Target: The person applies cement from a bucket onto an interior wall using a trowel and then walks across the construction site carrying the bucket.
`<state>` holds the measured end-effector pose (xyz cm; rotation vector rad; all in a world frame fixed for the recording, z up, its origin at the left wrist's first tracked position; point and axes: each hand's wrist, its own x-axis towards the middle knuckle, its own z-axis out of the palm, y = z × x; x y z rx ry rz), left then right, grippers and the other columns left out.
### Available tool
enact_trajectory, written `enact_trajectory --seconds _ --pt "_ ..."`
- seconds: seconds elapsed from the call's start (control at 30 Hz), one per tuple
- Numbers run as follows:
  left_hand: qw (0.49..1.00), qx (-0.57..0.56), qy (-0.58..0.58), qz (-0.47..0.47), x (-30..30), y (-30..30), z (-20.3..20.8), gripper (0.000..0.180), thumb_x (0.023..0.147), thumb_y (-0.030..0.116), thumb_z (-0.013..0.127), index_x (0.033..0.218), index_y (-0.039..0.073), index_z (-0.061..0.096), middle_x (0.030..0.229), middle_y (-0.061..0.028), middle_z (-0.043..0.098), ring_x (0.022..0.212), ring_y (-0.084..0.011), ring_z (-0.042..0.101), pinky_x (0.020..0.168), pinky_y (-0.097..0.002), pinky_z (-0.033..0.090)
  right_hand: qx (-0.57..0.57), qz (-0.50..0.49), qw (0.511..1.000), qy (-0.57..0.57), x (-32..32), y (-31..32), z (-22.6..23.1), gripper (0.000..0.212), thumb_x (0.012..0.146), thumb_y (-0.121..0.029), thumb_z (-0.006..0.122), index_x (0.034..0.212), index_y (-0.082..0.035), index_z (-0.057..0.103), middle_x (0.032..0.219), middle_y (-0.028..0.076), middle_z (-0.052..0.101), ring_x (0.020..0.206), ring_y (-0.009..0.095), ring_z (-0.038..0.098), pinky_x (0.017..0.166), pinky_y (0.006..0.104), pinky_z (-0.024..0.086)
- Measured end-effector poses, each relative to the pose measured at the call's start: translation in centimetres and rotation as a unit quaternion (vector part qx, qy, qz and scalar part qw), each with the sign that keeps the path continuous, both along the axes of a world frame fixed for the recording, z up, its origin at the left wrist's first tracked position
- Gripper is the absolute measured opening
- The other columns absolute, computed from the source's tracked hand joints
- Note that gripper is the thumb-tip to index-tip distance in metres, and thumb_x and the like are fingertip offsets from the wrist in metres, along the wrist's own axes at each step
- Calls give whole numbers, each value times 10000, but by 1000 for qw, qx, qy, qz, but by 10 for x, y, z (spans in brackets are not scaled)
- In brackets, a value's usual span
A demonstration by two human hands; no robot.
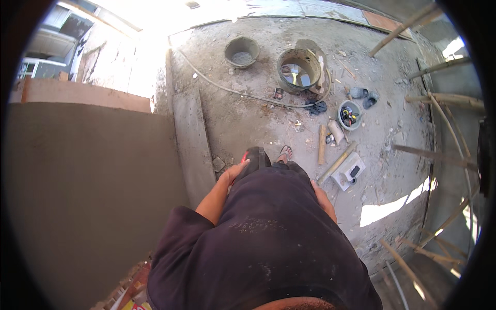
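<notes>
Fingers of my left hand [236, 171] lie straight and close together, flat against the dark shirt [268, 232] at my hip, the fingertips near the black sandal [257, 155] on my left foot; they hold nothing. My right hand [321, 199] rests on the other side of the shirt, fingers together as far as I can see, though the cloth hides most of them, so I cannot tell whether they curl around anything. Beside my left arm stands the freshly plastered grey wall [88, 196], filling the left edge of the view, with a long grey plank [192, 142] leaning along its foot. On the concrete floor [248, 119] ahead of my feet sit a round bucket of water [298, 70] and a smaller empty pan [241, 51] near the far edge, with a hose [232, 90] curving past both. To my right lie a small white tub of tools [350, 114], a wooden stick [337, 163] and a white block [349, 173]. Bamboo poles [444, 101] line the right edge
</notes>
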<state>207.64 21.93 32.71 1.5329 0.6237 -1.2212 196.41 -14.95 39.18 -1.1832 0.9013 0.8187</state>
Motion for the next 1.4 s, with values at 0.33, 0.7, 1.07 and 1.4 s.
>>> enact_trajectory --seconds 0.33,0.7,1.07,1.4 --pt "945 19 12 326 40 -7 -3 774 905 597 583 1376 -15 540 1363 -169 573 1223 -263 559 1045 -361 416 21 476 875 -88 215 -21 -53 763 924 -449 599 1491 10 376 1485 233 444 1385 299 429 1137 366 329" --pt "921 -27 39 386 147 18 -59 785 885 603 596 1296 -66 595 1282 -218 626 1127 -301 629 972 -402 478 -252 667 600 -363 492 122 4 555 884 -373 665 1369 -127 555 1462 235 420 1327 415 425 1099 466 371" --pt "856 277 105 424 299 -30 -24 965 775 559 678 1446 -61 371 1395 -341 469 1249 -439 538 1035 -484 456 -98 840 354 -400 736 241 -103 492 873 -279 681 1248 27 588 1238 266 580 1172 421 552 1008 460 441" --pt "806 226 304 455 392 -118 -28 1100 753 559 758 1514 -4 198 1403 -271 441 1291 -430 472 1009 -580 422 -142 871 278 -380 905 307 -294 503 865 -253 689 1287 -8 570 1039 229 672 1015 399 641 920 463 491"
